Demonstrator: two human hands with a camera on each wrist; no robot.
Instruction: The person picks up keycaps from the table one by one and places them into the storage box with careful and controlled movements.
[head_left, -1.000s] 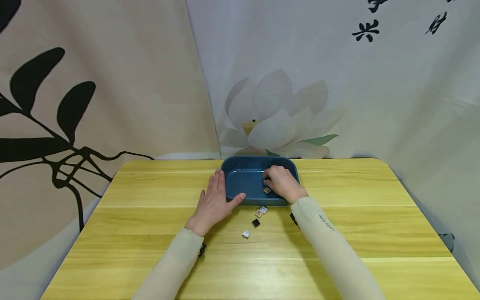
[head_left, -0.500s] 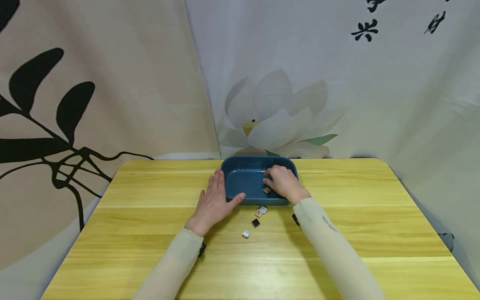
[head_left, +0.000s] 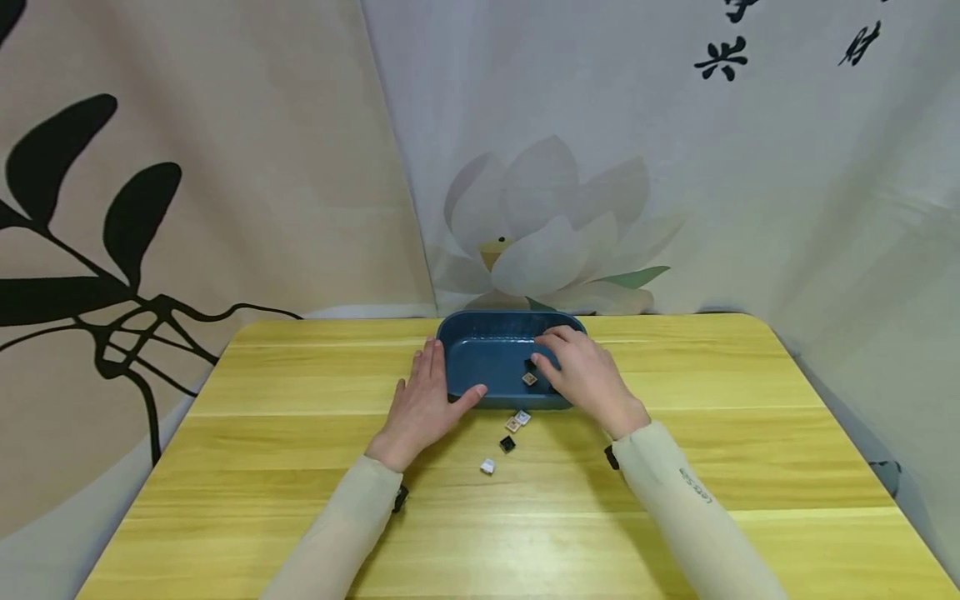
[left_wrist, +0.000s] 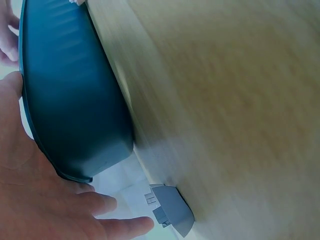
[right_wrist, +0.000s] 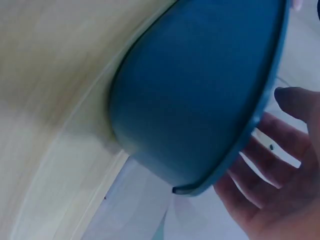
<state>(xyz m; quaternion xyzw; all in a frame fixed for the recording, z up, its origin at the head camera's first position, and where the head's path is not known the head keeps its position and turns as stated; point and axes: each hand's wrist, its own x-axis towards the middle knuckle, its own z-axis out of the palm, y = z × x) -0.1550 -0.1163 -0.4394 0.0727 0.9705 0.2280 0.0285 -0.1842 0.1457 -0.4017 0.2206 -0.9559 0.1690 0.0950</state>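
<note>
- Head view: The blue tray point(head_left: 480, 402) stands midway along the far edge of the counter point(head_left: 225, 483); a brown piece point(head_left: 529, 379) and a dark piece point(head_left: 529, 365) lie on its floor, right of centre. Four loose pieces, among them a black one point(head_left: 507, 444), lie nearer the counter's front edge.
- Good practice here would be pinching one piece at a time by opposite sides, clearing the tray's rim.
- Left wrist view: The left hand point(left_wrist: 45, 185) braces the rim, fingers extended past the tray's left end, grasping nothing; light pressure should suffice.
- Right wrist view: The right hand point(right_wrist: 285, 175) appears released, thumb parted from extended fingers; the tray wall hides any contact with pieces.
</note>
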